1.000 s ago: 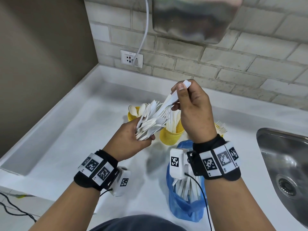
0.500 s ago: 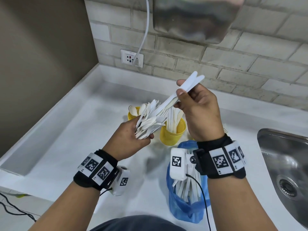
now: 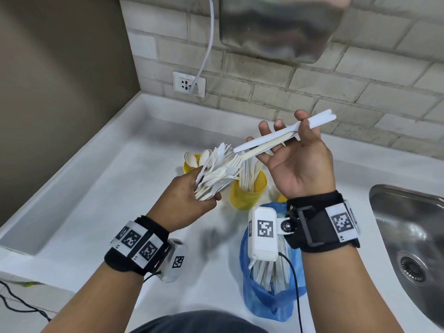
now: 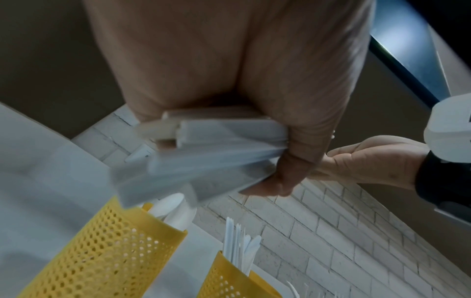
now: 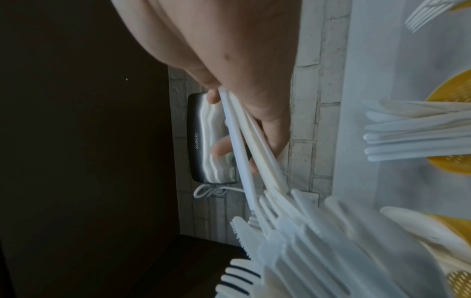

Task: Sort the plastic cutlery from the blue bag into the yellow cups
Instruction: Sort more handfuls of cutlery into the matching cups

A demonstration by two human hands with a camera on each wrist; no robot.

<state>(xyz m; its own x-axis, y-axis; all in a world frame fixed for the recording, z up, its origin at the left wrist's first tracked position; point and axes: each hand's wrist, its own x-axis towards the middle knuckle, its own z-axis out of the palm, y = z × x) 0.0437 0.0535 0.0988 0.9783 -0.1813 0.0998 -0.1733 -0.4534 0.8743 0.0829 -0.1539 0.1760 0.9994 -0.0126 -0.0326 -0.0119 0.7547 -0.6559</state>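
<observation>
My left hand (image 3: 189,198) grips a fanned bundle of white plastic cutlery (image 3: 218,171) above the counter; in the left wrist view the bundle's handles (image 4: 203,153) show under the curled fingers. My right hand (image 3: 298,162), palm turned up, pinches two white pieces (image 3: 283,138) under its thumb, their heads still touching the bundle. Behind the hands stand yellow mesh cups: one with spoons (image 3: 192,162), one with knives (image 3: 247,188), and a third mostly hidden by my right wrist. The blue bag (image 3: 269,294) with more cutlery stands on the counter below my right wrist.
A steel sink (image 3: 413,248) lies at the right. The white counter (image 3: 101,203) has a raised rim at left and back. A wall socket (image 3: 188,84) with a white cable and a steel dispenser (image 3: 283,25) hang on the brick wall.
My right hand has drawn two pieces out of the bundle, moving up and right and turning palm up. The left hand with its bundle has stayed put.
</observation>
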